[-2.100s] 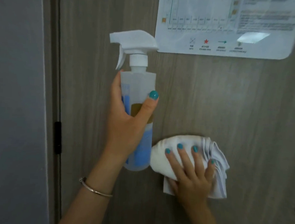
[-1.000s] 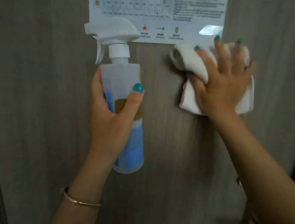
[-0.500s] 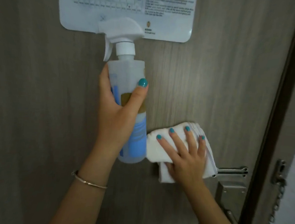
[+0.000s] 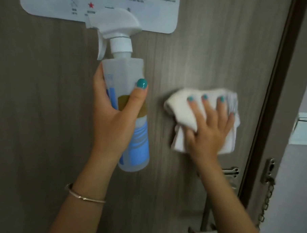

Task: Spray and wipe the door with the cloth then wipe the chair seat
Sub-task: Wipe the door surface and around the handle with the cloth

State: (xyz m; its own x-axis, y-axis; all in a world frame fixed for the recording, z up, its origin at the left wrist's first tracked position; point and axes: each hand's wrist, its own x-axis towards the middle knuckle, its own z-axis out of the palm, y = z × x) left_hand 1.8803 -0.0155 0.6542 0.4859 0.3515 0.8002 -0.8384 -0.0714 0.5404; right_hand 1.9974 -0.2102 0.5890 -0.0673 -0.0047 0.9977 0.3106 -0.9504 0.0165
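Note:
A grey-brown wooden door fills the view. My left hand grips a clear spray bottle with a blue label and a white trigger head, held upright close to the door. My right hand lies flat with spread fingers on a folded white cloth, pressing it against the door to the right of the bottle, above the door handle. No chair is in view.
A white laminated notice is fixed to the door at the top. A metal handle and lock plate sit below my right hand. The dark door frame runs down the right, with a security chain on it.
My right hand and the cloth swept from high beside the notice down to next to the bottle, then right and slightly up toward the door's edge. The bottle stayed held upright.

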